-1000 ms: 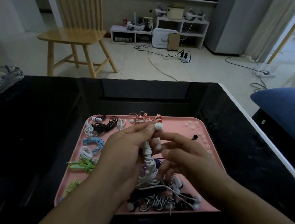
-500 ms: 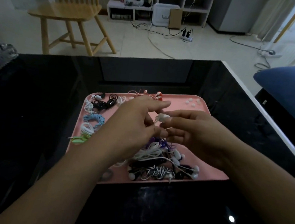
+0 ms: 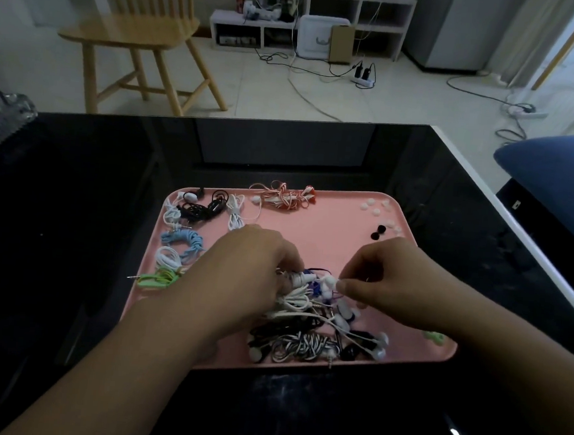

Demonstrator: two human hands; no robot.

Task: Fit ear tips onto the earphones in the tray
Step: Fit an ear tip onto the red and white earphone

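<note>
A pink tray [image 3: 332, 234] lies on the black table and holds several coiled earphones. My left hand [image 3: 250, 276] grips a coiled white earphone bundle [image 3: 295, 288] low over the tray's middle. My right hand [image 3: 390, 280] pinches a white earbud [image 3: 329, 283] of that bundle between thumb and forefinger. Loose white ear tips [image 3: 375, 207] lie in the tray's far right corner, with two black ear tips [image 3: 378, 232] just below them. A pile of black, white and striped earphones [image 3: 306, 344] fills the tray's near edge.
Coiled sets in blue [image 3: 184, 238], green [image 3: 157, 277], black [image 3: 204, 207] and red-white [image 3: 285, 196] line the tray's left and far sides. The black table [image 3: 74, 200] ends in a white edge at right. A wooden chair [image 3: 135, 30] stands beyond it.
Both hands have come down toward the tray with the white bundle. My right hand has drawn apart to the right, still pinching the earbud.
</note>
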